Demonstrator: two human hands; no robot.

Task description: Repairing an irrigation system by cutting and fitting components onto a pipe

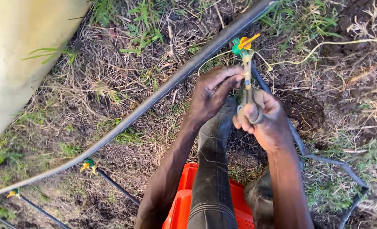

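Right hand [268, 121]: closed in a fist around the loop handles of a pair of scissors [249, 91], thumb pushed through the grey ring at the near end. The pale blades run up and away from the fist toward the pipe.

Left hand [212, 94]: just left of the fist, fingers [233, 76] bent over and pinched against the scissor blades a little above the right thumb. Whether they also pinch a thin tube beneath cannot be told.

Green and yellow valve fitting [244, 45]: directly beyond the scissor tips, seated on the main pipe, its yellow lever tilted up to the right. The tips appear to touch its lower stem.

Black main pipe [154, 98]: long, running diagonally past the far side of both hands, from lower left to upper right.

Thin black tube [300, 146]: passes under the right hand and trails off to the lower right.

Second green and yellow fitting [88, 164]: well to the lower left of the hands, on the same pipe.

Black rubber boot [212, 178]: below the hands, between the forearms.

Red plastic crate [184, 203]: under the boot, nearest the onlooker.

Pale tank wall [23, 55]: far left.

Ground: dry grass [112, 63] and dark soil.
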